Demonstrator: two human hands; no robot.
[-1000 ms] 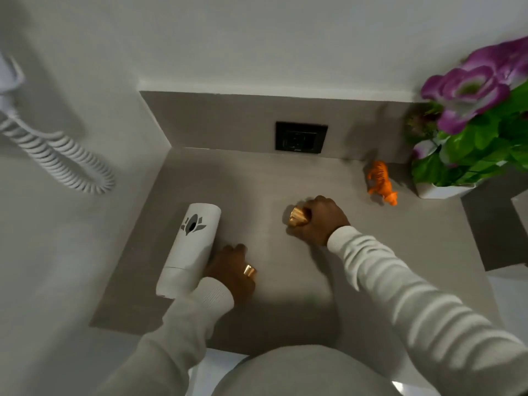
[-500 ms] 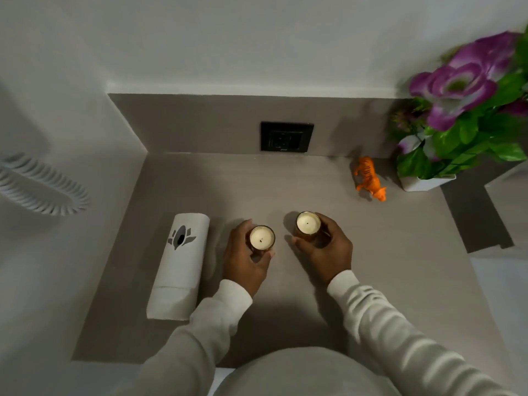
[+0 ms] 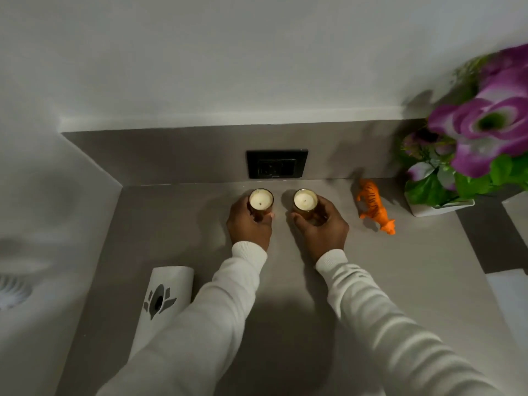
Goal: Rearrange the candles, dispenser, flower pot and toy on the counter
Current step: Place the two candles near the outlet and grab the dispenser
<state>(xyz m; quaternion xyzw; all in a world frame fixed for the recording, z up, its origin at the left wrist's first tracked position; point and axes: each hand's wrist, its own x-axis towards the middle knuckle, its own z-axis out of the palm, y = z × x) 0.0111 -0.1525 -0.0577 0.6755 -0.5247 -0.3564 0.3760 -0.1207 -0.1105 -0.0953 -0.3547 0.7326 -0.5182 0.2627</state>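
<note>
Both white-waxed candles [image 3: 261, 200] [image 3: 305, 201] now farther back, beneath the outlet [image 3: 277, 163].

The left hand [image 3: 248, 224] gripped the left candle [image 3: 260, 200] and the right hand [image 3: 321, 224] gripped the right candle [image 3: 305, 200], side by side near the black outlet [image 3: 277, 163]. The dispenser [image 3: 163, 301] lay flat on the counter [image 3: 414, 281].
</note>
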